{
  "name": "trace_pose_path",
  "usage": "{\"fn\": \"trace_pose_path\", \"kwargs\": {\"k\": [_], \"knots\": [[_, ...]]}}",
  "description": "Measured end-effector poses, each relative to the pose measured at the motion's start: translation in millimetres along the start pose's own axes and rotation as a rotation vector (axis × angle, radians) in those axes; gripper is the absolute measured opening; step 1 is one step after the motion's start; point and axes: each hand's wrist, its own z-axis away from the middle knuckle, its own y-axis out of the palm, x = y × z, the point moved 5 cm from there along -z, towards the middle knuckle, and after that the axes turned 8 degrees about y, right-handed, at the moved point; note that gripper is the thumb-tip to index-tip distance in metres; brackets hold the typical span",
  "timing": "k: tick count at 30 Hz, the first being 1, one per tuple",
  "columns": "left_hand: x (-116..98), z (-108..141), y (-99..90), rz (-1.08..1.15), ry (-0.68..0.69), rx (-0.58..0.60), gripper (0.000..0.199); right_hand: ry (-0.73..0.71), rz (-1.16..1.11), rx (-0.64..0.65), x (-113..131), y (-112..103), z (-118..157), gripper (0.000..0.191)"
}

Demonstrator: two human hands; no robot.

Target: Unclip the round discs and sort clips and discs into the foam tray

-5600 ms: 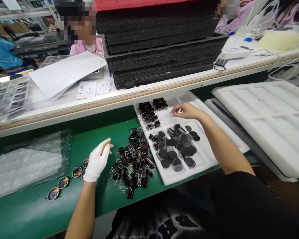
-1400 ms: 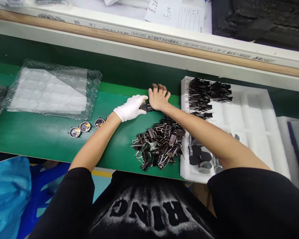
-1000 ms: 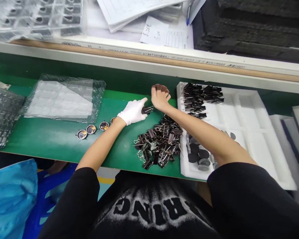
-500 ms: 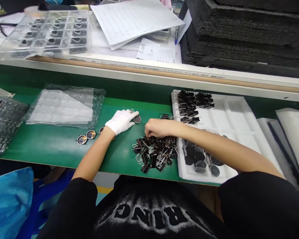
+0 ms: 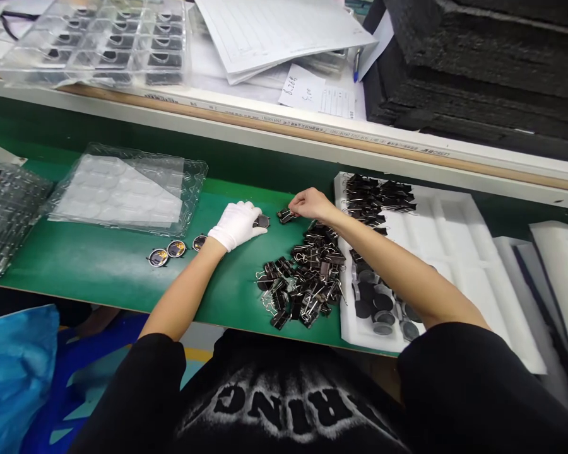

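My left hand, in a white glove, curls over a round dark lens piece with a pale rim, its far part covered by the fingers. A black binder clip is pinched in my bare right hand, just right of that lens piece. Below my right hand a heap of black binder clips with silver handles lies on the green table. Left of my gloved hand lies a pair of round glasses with orange reflections; another round lens shows beside my left wrist.
A white foam tray on the right holds rows of binder clips and dark discs. Clear plastic trays lie left. Beyond a raised ledge are papers and stacked black foam.
My right hand has lifted away from the clip heap, up and toward my left hand, with a binder clip in it. My left hand stays around the lens piece. The view has shifted slightly.
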Motion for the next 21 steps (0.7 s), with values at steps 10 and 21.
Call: {"fn": "trace_pose_path", "kwargs": {"k": [10,21], "knots": [[-9,-2,4.1,0.001,-0.033,-0.026,0.058,-0.032,0.184,-0.203,21,36,-31,0.061],[-26,-7,5.0,0.096,-0.119,-0.031,0.057,0.022,0.270,-0.249,-14,44,-54,0.062]]}}
